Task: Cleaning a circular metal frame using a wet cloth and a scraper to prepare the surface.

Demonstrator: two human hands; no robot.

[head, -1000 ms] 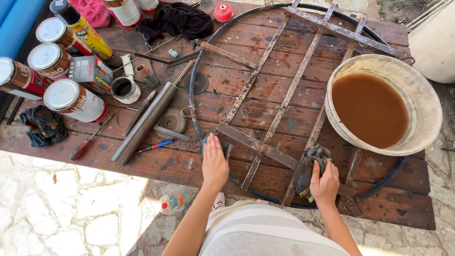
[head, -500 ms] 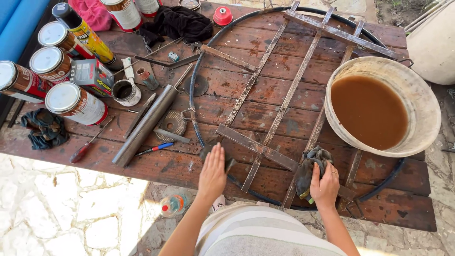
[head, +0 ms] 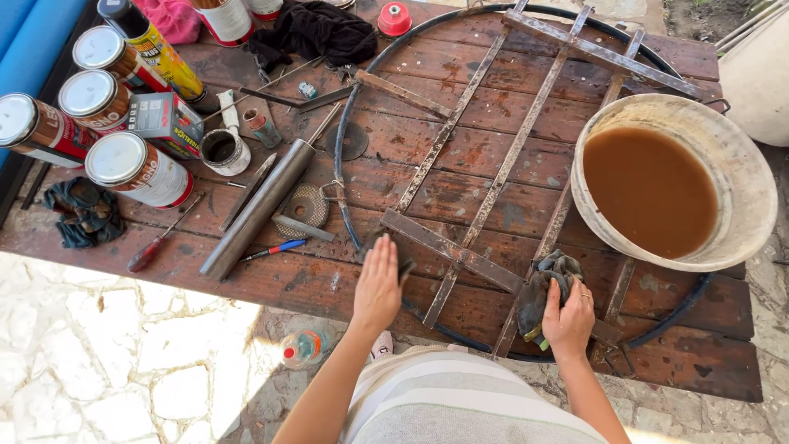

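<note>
Here, at the far left of the wooden table (head: 246, 271), several paint cans (head: 136, 168) lie on their sides beside a small printed box (head: 164, 123), with a dark crumpled cloth (head: 82, 212) just below them. A red-handled screwdriver (head: 152, 251) lies near the front edge. Next comes a small open tin (head: 222, 150) with dark contents, then a long grey metal pipe (head: 259, 210) lying at a slant, a blue-handled tool (head: 275, 248) at its lower end and a round grinding disc (head: 304, 205) just beside it. A black cloth (head: 316, 31) is heaped at the back edge, near a red cap-shaped piece (head: 395, 18).

The rusty round metal frame (head: 493, 164), a ring crossed by flat bars, lies flat over the middle and right of the table. The left hand (head: 378, 284) rests on it palm down, fingers straight and together, pressing where the ring meets a cross bar; it grips nothing. Below the table edge a small plastic bottle (head: 302, 345) lies on the pale stone floor.

Further right, the right hand (head: 569, 316) is curled around a dark wet rag (head: 546, 284), holding it bunched against a bar of the frame near the front edge. A ring shows on one finger. To the right, a wide pale basin (head: 740, 164) of brown water sits on the frame.
</note>
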